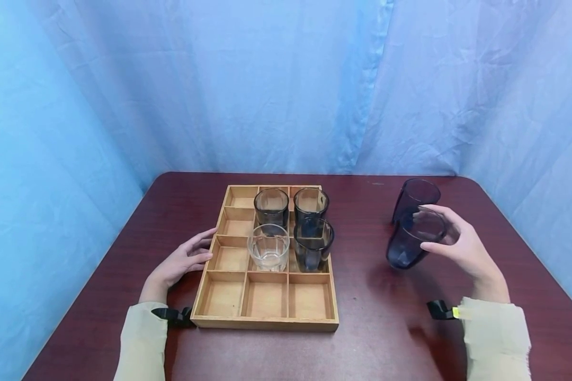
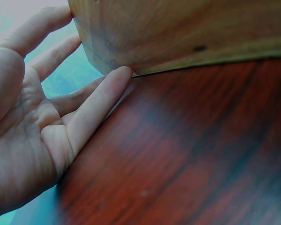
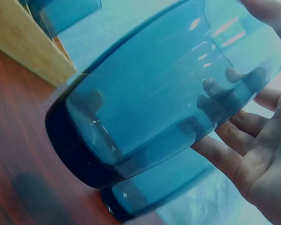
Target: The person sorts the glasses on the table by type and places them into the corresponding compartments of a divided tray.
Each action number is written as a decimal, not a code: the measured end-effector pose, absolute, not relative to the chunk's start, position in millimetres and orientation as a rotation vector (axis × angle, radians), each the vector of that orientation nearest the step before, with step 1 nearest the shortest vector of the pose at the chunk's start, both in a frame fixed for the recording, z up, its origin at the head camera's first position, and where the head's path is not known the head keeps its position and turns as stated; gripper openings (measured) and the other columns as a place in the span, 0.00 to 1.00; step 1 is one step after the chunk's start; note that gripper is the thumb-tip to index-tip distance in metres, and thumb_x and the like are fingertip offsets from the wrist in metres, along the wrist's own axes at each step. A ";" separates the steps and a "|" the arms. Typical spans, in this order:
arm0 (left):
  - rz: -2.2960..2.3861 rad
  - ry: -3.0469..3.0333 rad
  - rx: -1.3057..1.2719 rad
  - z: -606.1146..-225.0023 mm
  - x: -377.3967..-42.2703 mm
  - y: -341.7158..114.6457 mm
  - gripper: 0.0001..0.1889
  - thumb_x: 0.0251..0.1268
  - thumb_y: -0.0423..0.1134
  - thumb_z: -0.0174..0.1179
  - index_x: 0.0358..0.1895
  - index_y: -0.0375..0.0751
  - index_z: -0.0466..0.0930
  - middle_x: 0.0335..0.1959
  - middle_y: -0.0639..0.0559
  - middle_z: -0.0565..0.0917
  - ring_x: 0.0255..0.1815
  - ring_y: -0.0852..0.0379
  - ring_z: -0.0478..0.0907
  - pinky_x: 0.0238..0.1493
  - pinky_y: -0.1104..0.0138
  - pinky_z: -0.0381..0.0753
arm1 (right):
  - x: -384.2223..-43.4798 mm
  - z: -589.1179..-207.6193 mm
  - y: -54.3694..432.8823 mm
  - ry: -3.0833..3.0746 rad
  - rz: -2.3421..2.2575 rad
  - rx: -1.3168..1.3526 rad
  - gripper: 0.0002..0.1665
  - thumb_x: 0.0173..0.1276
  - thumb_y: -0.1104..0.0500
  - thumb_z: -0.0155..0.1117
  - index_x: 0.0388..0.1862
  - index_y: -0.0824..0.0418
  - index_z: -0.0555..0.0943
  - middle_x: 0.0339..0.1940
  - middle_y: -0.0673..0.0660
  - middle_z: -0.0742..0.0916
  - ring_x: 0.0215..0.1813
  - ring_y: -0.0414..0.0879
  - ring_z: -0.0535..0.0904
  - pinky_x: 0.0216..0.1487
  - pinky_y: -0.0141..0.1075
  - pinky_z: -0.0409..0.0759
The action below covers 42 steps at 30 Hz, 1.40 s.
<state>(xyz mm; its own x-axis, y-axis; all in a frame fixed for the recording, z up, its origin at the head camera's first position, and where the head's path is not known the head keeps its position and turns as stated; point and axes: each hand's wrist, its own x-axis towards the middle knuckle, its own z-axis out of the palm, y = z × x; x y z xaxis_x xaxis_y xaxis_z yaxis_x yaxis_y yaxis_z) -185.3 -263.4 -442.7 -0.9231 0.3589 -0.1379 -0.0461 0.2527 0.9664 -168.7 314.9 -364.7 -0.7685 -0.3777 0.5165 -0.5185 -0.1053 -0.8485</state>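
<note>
My right hand (image 1: 472, 254) grips a dark blue drinking glass (image 1: 405, 248) near its rim, thumb on the near side. The glass leans, and in the right wrist view its base (image 3: 79, 145) appears raised off the table. Just behind it stands a second dark glass (image 1: 418, 191), partly hidden. My left hand (image 1: 178, 264) touches the left side of a divided wooden tray (image 1: 267, 324) with extended fingers (image 2: 96, 110). In the tray's middle and right columns are a clear glass (image 1: 269, 248) and three smoky glasses, one at back middle (image 1: 271, 203), two at right (image 1: 311, 198) (image 1: 313, 246).
The front row of compartments (image 1: 265, 299) and the left column (image 1: 232, 258) hold no glasses. Dark red tabletop (image 1: 362, 328) lies between the tray and the right hand. Blue curtains (image 1: 267, 95) hang behind and beside the table.
</note>
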 end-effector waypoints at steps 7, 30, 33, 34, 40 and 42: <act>1.716 2.199 0.289 -442.5 -185.2 -263.5 0.36 0.71 0.37 0.56 0.78 0.50 0.50 0.73 0.32 0.58 0.62 0.42 0.70 0.49 0.65 0.82 | -160.8 -351.2 292.1 -2.240 1.848 0.932 0.43 0.50 0.86 0.61 0.67 0.72 0.65 0.57 0.51 0.81 0.52 0.37 0.82 0.48 0.25 0.80; 1.738 2.175 0.320 -447.1 -188.3 -266.3 0.36 0.70 0.37 0.56 0.78 0.49 0.50 0.73 0.32 0.58 0.59 0.51 0.72 0.49 0.65 0.82 | -150.1 -335.5 234.6 -2.315 1.796 1.154 0.45 0.45 0.81 0.69 0.65 0.71 0.67 0.57 0.50 0.82 0.52 0.38 0.81 0.39 0.32 0.84; 1.741 2.168 0.326 -447.3 -188.6 -266.8 0.36 0.70 0.37 0.56 0.78 0.49 0.50 0.73 0.32 0.58 0.58 0.53 0.73 0.49 0.65 0.82 | -149.5 -334.7 227.3 -2.328 1.774 1.154 0.45 0.43 0.81 0.71 0.64 0.71 0.68 0.57 0.49 0.82 0.55 0.38 0.80 0.45 0.29 0.82; 1.740 2.168 0.325 -447.3 -188.5 -266.7 0.36 0.70 0.37 0.56 0.78 0.49 0.50 0.73 0.32 0.58 0.58 0.52 0.73 0.49 0.65 0.82 | -149.3 -334.5 224.5 -2.332 1.764 1.157 0.45 0.43 0.80 0.71 0.64 0.72 0.68 0.57 0.49 0.82 0.56 0.38 0.79 0.48 0.28 0.81; 1.736 2.178 0.314 -446.5 -187.8 -265.8 0.36 0.70 0.37 0.56 0.78 0.50 0.50 0.74 0.32 0.57 0.62 0.44 0.70 0.50 0.63 0.82 | -147.1 -333.6 206.3 -2.327 1.753 1.185 0.46 0.41 0.79 0.73 0.63 0.72 0.69 0.57 0.50 0.82 0.57 0.39 0.79 0.55 0.26 0.76; 1.731 2.184 0.309 -446.0 -187.5 -265.2 0.36 0.70 0.38 0.57 0.78 0.51 0.51 0.74 0.33 0.57 0.63 0.42 0.70 0.50 0.63 0.82 | -146.3 -333.9 200.4 -2.333 1.761 1.191 0.46 0.41 0.78 0.73 0.64 0.71 0.69 0.57 0.50 0.82 0.56 0.39 0.79 0.55 0.27 0.77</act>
